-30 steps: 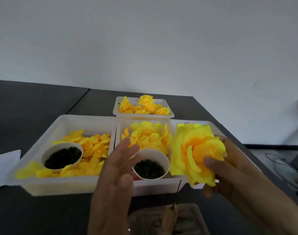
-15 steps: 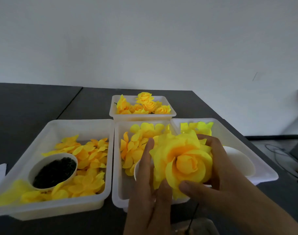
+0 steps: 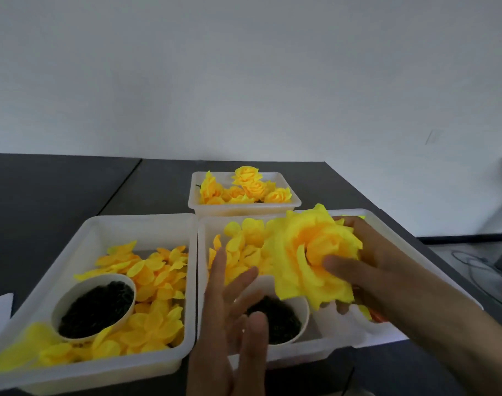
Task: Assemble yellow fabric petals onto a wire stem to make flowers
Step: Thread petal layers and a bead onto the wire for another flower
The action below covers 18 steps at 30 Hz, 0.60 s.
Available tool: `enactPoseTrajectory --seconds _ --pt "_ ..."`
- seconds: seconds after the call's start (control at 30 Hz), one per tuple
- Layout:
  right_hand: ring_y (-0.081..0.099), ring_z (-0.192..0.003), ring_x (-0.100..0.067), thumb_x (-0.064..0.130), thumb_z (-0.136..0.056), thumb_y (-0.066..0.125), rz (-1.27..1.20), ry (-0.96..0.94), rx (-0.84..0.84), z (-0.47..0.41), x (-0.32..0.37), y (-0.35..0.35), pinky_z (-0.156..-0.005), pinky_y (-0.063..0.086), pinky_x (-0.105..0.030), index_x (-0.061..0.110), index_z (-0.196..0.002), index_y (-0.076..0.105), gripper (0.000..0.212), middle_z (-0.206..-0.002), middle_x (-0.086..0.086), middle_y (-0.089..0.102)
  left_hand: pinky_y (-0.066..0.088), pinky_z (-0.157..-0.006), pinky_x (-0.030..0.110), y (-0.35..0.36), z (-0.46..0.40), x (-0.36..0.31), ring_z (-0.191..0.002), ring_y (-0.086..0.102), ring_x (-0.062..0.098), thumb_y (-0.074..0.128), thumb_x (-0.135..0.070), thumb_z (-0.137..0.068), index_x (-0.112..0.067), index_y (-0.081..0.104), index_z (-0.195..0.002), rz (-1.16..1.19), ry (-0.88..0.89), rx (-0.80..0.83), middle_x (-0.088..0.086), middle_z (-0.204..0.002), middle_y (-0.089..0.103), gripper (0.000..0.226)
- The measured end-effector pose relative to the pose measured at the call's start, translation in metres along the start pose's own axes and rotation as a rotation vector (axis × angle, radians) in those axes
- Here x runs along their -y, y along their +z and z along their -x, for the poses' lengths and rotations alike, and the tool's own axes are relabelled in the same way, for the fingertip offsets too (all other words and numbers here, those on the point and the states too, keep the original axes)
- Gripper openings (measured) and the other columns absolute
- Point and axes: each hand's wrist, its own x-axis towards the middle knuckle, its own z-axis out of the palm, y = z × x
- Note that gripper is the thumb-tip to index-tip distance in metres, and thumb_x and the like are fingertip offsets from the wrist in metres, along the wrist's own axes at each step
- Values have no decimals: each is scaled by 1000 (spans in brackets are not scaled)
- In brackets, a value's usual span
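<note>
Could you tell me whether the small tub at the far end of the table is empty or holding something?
Holding something: the far tub contains several finished yellow flowers, piled above its rim.

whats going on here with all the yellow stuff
A person is making fabric flowers. The right hand grips a large finished-looking yellow flower over the middle tray, while the left hand hangs open beside it, holding nothing. Loose petals and cups of dark bits sit in the front trays; the far tray holds completed flowers.
</note>
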Motion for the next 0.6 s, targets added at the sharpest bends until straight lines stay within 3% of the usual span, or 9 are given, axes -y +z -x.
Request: enactPoseTrajectory --seconds 0.1,0.17,0.2,0.27,0.33,0.4,0.47,0.53,0.6 --pt "67 -67 -24 31 -75 71 -161 248 62 -56 -11 -17 -50 51 -27 15 -112 56 43 -88 -8 70 49 -73 19 -29 -9 11 -93 70 10 82 -57 -40 -40 50 -115 33 -114 -169 -24 -98 72 83" --pt "67 -69 -23 25 -87 63 -150 344 78 -102 -15 -24 -52 51 -26 16 -103 57 20 -93 -7 66 48 -68 28 -40 -13 18 -83 71 13 82 -28 -69 -33 54 -109 123 -163 -208 -20 -85 74 49" --pt "66 -71 -22 23 -92 59 -148 352 45 -125 -11 -25 -54 50 -26 16 -102 57 13 -94 -8 65 50 -63 26 -48 -16 23 -75 71 9 72 -10 -83 -31 54 -107 102 -164 -239 -20 -81 74 37" --pt "66 -82 -25 24 -97 54 -215 344 -46 -167 2 -23 -64 53 -30 12 -113 56 20 -102 -10 64 51 -51 17 -56 -20 28 -61 70 5 49 15 -88 -29 54 -103 96 -194 -240 -16 -73 74 47" --pt "58 -114 -34 30 -97 55 -211 312 -126 -203 8 -28 -91 51 -35 9 -137 44 47 -133 -16 53 48 -45 14 -57 -22 26 -56 69 9 43 23 -87 -26 55 -99 82 -220 -242 -10 -68 74 53" --pt "37 -137 -31 27 -96 57 -148 331 -252 -224 1 -32 -94 42 -11 10 -151 22 68 -154 -14 28 49 -46 13 -57 -20 24 -56 69 9 45 26 -84 -25 56 -99 43 -210 -259 -9 -68 74 54" --pt "40 -134 -31 30 -98 53 -17 291 -385 -230 -17 -36 -74 51 -11 10 -152 17 67 -154 -16 29 50 -51 12 -60 -17 21 -56 68 7 48 24 -82 -25 56 -100 -4 -168 -287 -5 -71 74 52" --pt "51 -121 -34 38 -96 54 245 274 -411 -219 -33 -39 -87 53 -34 8 -148 23 68 -144 -20 39 49 -51 11 -67 -15 17 -61 69 10 49 21 -83 -20 57 -103 -10 -158 -310 0 -81 71 47" --pt "55 -103 -28 31 -96 56 348 255 -438 -195 -48 -45 -85 49 -40 5 -140 36 55 -133 -20 49 49 -53 13 -75 -12 10 -75 66 24 47 18 -87 -13 54 -112 -19 -181 -322 6 -90 66 41"
